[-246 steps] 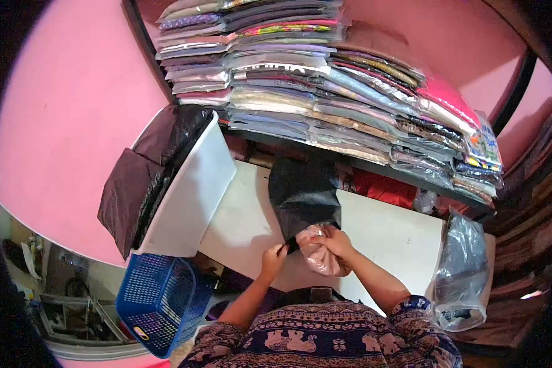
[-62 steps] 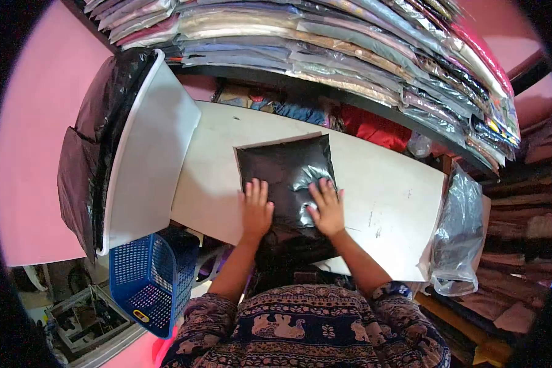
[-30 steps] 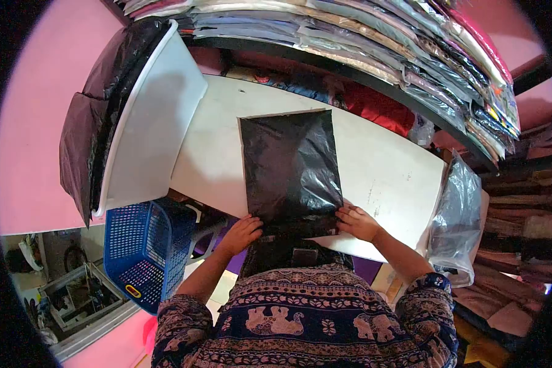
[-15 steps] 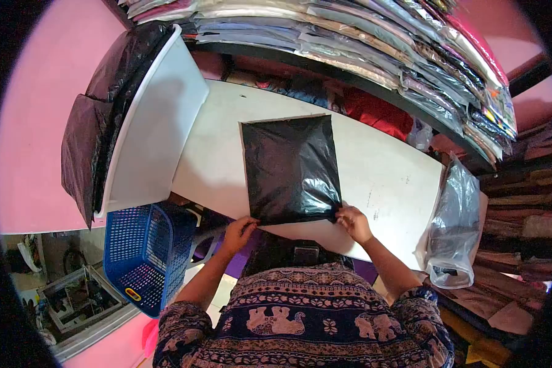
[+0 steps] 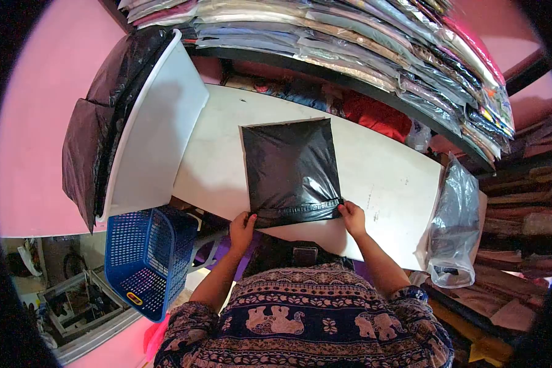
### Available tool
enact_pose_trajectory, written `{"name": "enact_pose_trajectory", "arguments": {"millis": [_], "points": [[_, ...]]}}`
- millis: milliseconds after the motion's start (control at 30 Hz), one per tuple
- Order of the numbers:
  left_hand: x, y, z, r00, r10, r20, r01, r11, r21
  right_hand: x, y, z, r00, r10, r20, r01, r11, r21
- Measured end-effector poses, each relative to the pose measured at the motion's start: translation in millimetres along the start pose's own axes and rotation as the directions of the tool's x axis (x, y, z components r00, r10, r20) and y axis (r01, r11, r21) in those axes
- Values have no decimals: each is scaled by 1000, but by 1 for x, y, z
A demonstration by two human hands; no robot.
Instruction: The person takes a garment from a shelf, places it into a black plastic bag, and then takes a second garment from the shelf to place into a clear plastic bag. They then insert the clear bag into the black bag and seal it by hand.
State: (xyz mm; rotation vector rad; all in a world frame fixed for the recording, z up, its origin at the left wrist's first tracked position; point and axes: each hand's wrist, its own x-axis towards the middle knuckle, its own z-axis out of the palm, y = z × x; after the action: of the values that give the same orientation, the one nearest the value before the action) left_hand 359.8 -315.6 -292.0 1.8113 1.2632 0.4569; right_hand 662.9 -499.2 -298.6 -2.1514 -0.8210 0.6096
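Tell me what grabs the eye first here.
The black bag lying flat mid-table, with the left hand and right hand pinching its near corners, where a flap is folded over. Behind it, a shelf of wrapped folded garments fills the top; a blue basket sits lower left.

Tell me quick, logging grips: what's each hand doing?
Left hand: pinching the black mailer bag at its near left corner.
Right hand: pinching its near right corner.

Bright, even indoor light; glare on the black plastic bag [image 5: 291, 165] (fisheye bends edges, corners vignetted black).
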Motion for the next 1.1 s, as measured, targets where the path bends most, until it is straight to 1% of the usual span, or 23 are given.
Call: {"name": "enact_pose_trajectory", "arguments": {"millis": [100,167,200,233,267,300,333,367,400,433,500,533,567,600,633,667,733,767,833,933,1000,1067,1100], "points": [[0,11,-3,999,-31,22,29,996,88,3,-4,-4,997,53,50,-48,994,-94],[-2,24,-5,990,-16,-139,17,1000,5,4,-4,-3,998,51,41,-46,993,-105],[1,29,-10,990,-12,-139,13,1000,3,5,-4,-3,998,49,29,-46,992,-114],[4,32,-16,944,293,-149,-263,946,190,5,-3,-3,999,48,24,-45,992,-114],[6,35,-20,816,568,-103,-499,784,368,6,-3,-2,999,49,20,-47,992,-121],[7,37,-21,816,569,-105,-500,784,368,5,-4,-2,999,50,19,-47,991,-127],[7,40,-22,768,620,158,-635,708,309,5,-6,-1,999,47,20,-44,991,-127],[6,41,-23,655,638,404,-746,632,212,4,-8,-1,998,58,4,-56,987,-151],[4,42,-19,656,640,400,-746,630,216,4,-9,0,998,66,-15,-68,982,-175],[1,42,-12,641,619,454,-757,608,240,4,-11,2,998,60,-18,-62,983,-173],[0,38,-3,620,602,503,-773,577,262,0,-15,8,975,208,-81,-218,966,-140],[0,34,1,644,587,491,-756,587,289,-5,-35,7,975,204,-87,-215,967,-139],[0,30,4,668,571,477,-737,598,316,-13,-56,6,961,-48,-273,-19,971,-238],[0,29,6,668,574,474,-737,596,318,-18,-70,4,857,-307,-414,152,918,-366],[0,29,8,684,559,468,-723,601,339,-24,-69,7,890,-394,-230,303,887,-348],[-1,28,10,702,544,460,-708,607,361,-30,-67,10,865,-502,-22,455,801,-389],[-6,37,11,722,535,439,-691,597,408,-32,-73,15,676,-650,347,736,571,-365],[-8,42,12,737,525,426,-675,585,449,-31,-70,15,666,-659,349,745,561,-362],[-11,48,17,764,504,403,-645,581,496,-25,-62,23,665,-644,377,737,487,-469],[-17,49,19,806,462,370,-588,549,594,-9,-39,13,773,-547,323,623,557,-549],[-14,46,23,816,465,343,-566,519,641,-2,-27,7,762,-566,315,629,530,-569],[-13,42,25,813,495,306,-561,528,637,-3,-21,2,769,-558,311,627,560,-542],[-14,45,26,813,508,284,-554,526,645,-3,-18,3,745,-609,274,639,530,-558]]}}
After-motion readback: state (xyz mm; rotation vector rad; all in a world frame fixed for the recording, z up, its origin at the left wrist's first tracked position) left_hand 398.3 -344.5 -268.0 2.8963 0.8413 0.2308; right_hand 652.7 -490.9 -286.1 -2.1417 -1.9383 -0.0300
